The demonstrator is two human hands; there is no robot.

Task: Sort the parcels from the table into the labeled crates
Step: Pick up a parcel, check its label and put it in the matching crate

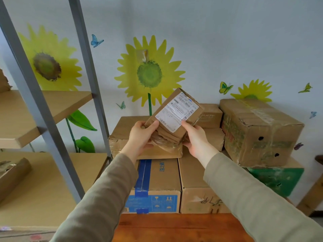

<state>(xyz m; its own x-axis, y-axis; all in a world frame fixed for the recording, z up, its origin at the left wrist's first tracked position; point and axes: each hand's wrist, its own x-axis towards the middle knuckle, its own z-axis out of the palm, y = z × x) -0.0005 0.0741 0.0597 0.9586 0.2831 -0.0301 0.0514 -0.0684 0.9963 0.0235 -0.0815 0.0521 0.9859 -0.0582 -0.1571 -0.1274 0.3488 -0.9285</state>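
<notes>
Parcel (174, 114) gripped at its lower end between left hand (141, 137) and right hand (195, 137) (label facing camera), long axis tilted up-right.

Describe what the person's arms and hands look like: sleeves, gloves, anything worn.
Both arms wear long, loose sleeves of plain grey-green fabric, the left sleeve and right sleeve alike, ending at the wrists. The left hand and right hand are bare: no gloves, rings or watch show.
</notes>
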